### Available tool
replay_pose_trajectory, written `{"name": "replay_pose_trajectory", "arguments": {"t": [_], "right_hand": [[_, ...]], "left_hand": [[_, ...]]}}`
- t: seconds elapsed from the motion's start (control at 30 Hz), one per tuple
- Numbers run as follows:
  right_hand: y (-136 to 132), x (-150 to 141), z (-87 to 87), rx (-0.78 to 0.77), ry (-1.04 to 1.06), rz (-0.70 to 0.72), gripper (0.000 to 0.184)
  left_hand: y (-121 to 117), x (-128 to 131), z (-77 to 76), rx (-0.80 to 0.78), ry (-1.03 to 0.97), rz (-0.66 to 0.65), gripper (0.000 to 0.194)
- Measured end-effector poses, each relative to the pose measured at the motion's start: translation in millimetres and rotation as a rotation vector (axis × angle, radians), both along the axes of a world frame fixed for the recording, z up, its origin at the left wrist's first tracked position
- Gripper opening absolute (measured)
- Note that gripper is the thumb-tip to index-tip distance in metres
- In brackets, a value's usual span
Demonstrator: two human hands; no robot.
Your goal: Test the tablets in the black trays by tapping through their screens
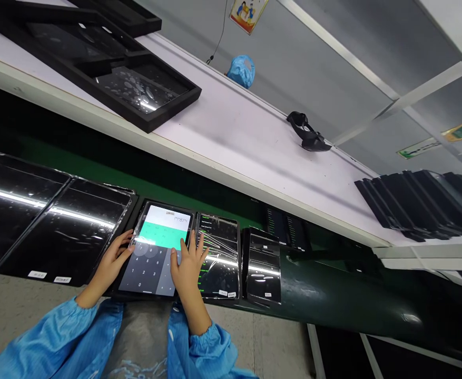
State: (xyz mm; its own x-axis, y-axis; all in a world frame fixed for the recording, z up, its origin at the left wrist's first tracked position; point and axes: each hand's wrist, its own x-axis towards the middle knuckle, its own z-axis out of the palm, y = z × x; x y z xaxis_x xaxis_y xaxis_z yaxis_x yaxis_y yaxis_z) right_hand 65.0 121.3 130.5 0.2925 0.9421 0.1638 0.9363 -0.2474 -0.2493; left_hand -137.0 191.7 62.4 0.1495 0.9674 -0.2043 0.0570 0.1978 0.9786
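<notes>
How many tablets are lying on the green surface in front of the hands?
6: far-left tablet, second-left tablet, calculator tablet under the left hand and right hand, film-covered tablet, narrow tablet, dim rear tablet. Others may be hidden.

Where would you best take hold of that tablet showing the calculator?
Probably by its near edge, coming from the person's side and pinching it with the fingers. The tablet lies flat, and film-covered tablets sit close along its sides, so the near edge looks the most open.
</notes>
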Motion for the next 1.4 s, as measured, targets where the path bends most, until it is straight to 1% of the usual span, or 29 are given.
{"name": "replay_pose_trajectory", "arguments": {"t": [0.07,0.23,0.3,0.37,0.47,0.53,0.6,0.67,0.73,0.83,0.93,1.0,1.13,1.2,1.27,1.33,1.4], "right_hand": [[0,1,-0.7,-0.013,0.006,0.009,0.04],[2,-6,3.7,-0.062,0.049,0.104,0.044],[1,-5,8.3,-0.046,0.079,0.087,0.049],[-3,3,12.6,0.033,0.119,0.022,0.052],[-16,35,14.0,0.171,0.19,-0.102,0.049],[-31,68,9.9,0.231,0.232,-0.202,0.049],[-50,104,3.2,0.274,0.294,-0.313,0.054],[-70,137,-3.8,0.3,0.396,-0.43,0.061],[-87,164,-9.8,0.302,0.518,-0.542,0.068],[-100,188,-16.3,0.301,0.703,-0.638,0.078],[-100,197,-20.9,0.298,0.856,-0.628,0.085],[-96,199,-23.0,0.279,0.898,-0.607,0.084],[-93,203,-26.2,0.234,0.921,-0.582,0.077],[-95,204,-27.8,0.22,0.943,-0.575,0.077],[-99,203,-29.3,0.21,0.97,-0.559,0.078],[-104,201,-30.5,0.201,0.993,-0.532,0.079],[-109,197,-31.1,0.199,1.008,-0.511,0.079]], "left_hand": [[0,0,-1.2,0.01,-0.003,-0.006,0.06],[0,1,-0.7,0.025,-0.006,-0.013,0.058],[0,1,0.6,0.013,-0.007,-0.015,0.059],[0,0,1.3,-0.005,-0.016,-0.012,0.061],[-3,-2,0.4,-0.019,-0.052,0.005,0.064],[-6,-2,-1.1,-0.021,-0.068,0.017,0.063],[-9,-2,-2.5,-0.028,-0.069,0.027,0.062],[-12,0,-3.2,-0.039,-0.07,0.037,0.062],[-15,3,-2.9,-0.042,-0.077,0.053,0.063],[-21,7,-1.7,-0.047,-0.098,0.079,0.062],[-23,9,-1.7,-0.06,-0.129,0.105,0.061],[-17,11,-1.7,-0.063,-0.118,0.118,0.064],[14,20,4.0,-0.033,-0.015,0.071,0.072],[31,28,10.4,0.004,0.043,0.033,0.076],[39,35,18.0,0.046,0.137,-0.018,0.082],[35,40,25.5,0.101,0.277,-0.098,0.089],[20,40,31.5,0.168,0.423,-0.164,0.093]]}}
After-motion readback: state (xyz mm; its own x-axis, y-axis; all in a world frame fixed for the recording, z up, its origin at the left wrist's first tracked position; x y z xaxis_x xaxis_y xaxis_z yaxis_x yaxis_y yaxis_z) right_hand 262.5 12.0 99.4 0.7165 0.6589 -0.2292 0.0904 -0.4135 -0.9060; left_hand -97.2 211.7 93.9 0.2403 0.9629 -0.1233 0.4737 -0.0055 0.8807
